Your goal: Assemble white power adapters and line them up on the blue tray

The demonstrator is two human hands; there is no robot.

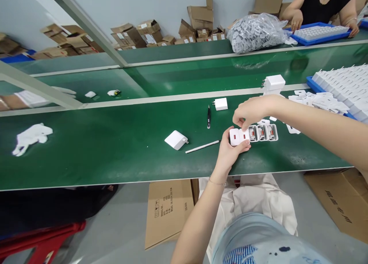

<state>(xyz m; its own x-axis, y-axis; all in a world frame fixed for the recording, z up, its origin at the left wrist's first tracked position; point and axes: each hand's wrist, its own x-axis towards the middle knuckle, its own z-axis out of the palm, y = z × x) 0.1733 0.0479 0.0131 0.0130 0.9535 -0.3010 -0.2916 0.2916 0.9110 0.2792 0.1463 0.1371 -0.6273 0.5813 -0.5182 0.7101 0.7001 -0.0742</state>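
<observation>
On the green bench stands a row of white wall chargers (234, 137). The two at the left end have white face plates with a red port; the others, such as the charger at the right end (271, 133), are uncovered, their inner parts showing. My left hand (228, 153) is closed around the left end of the row, thumb along the near side. Over the second charger my right hand (253, 110) is bent with fingertips together, at or just above its far edge; whatever they may pinch is hidden. Loose white face plates (293, 129) lie right of the row.
Tweezers (208, 117), a thin white stick (202, 146) and a white charger (176, 140) lie to the left. White gloves (32, 138) rest far left. A blue tray (312, 84) of white parts stands right. Across the bench, a person handles another blue tray (307, 41).
</observation>
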